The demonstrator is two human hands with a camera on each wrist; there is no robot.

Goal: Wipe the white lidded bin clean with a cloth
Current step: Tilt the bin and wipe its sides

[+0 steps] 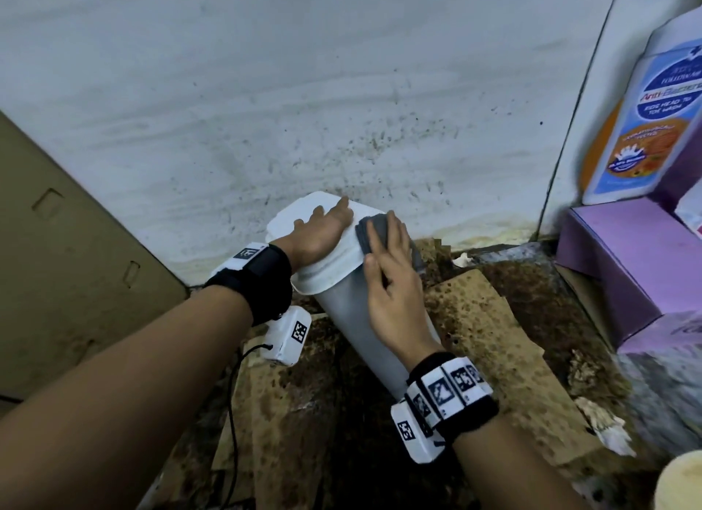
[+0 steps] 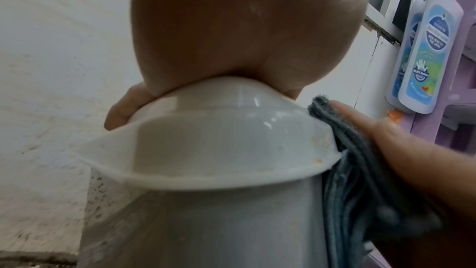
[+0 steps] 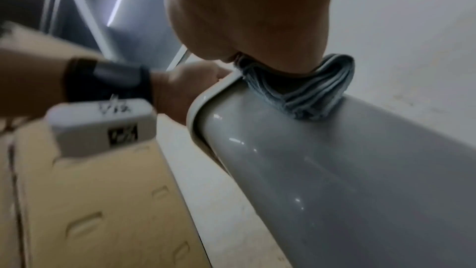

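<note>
R hand (image 1: pixel 395 278) flat fingers press grey cloth (image 1: pixel 374 233) vs bin (image 1: pixel 383 331) side, just under lid (image 1: pixel 323 259); L hand (image 1: pixel 323 230) lies flat atop lid.

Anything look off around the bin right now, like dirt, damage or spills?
Yes. Brown specks spatter the wall behind the bin, and the cardboard under it is blotched with dark stains. The lid rim carries small yellowish spots near the cloth. The bin itself shows no cracks.

Grey bin (image 1: pixel 353 319) tilted, white lid (image 1: pixel 326 259) (closed), folded grey cloth (image 1: pixel 374 234) against it
</note>
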